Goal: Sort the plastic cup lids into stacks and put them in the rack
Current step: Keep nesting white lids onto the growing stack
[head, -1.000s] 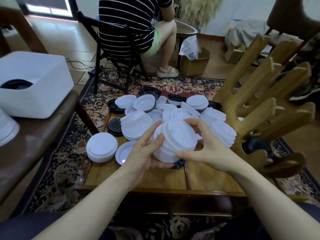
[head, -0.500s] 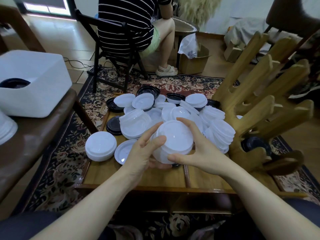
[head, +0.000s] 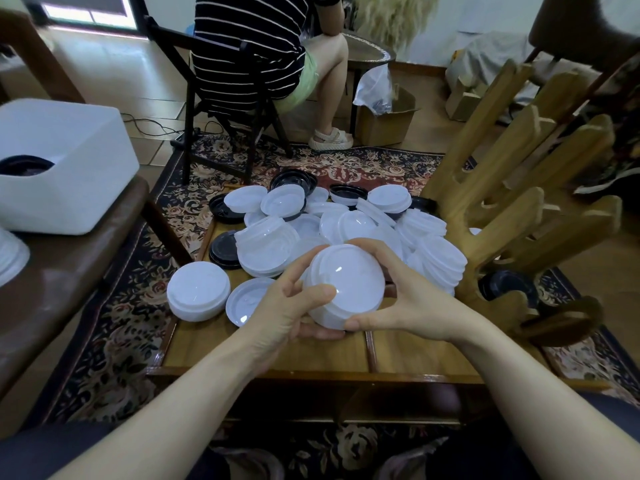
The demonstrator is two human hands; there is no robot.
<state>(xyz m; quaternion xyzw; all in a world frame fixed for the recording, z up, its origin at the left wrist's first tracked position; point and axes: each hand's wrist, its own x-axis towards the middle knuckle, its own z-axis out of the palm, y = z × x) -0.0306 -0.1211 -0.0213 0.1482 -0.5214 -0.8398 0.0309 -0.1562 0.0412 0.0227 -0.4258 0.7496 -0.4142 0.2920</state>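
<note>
A stack of white lids [head: 348,285] is held between both hands above the low wooden table [head: 270,355]. My left hand [head: 289,306] grips its left side and underside, thumb on the rim. My right hand [head: 412,299] curls round its right side, fingers over the back edge, thumb at the front. Behind it lies a heap of white and black lids [head: 332,223]. Another white stack [head: 198,291] stands at the table's left, with a single white lid [head: 247,299] beside it. The wooden rack [head: 512,216] rises at the right, with black lids [head: 507,284] low inside it.
A white bin [head: 65,168] sits on a brown bench [head: 62,271] at the left. A person in a striped shirt [head: 249,46] sits on a dark chair beyond the table. A cardboard box [head: 384,119] stands on the floor behind. Patterned rug surrounds the table.
Both hands have closed in round the white stack. The right hand's fingers now wrap its far edge and the left thumb presses the rim; the stack sits a little lower and nearer.
</note>
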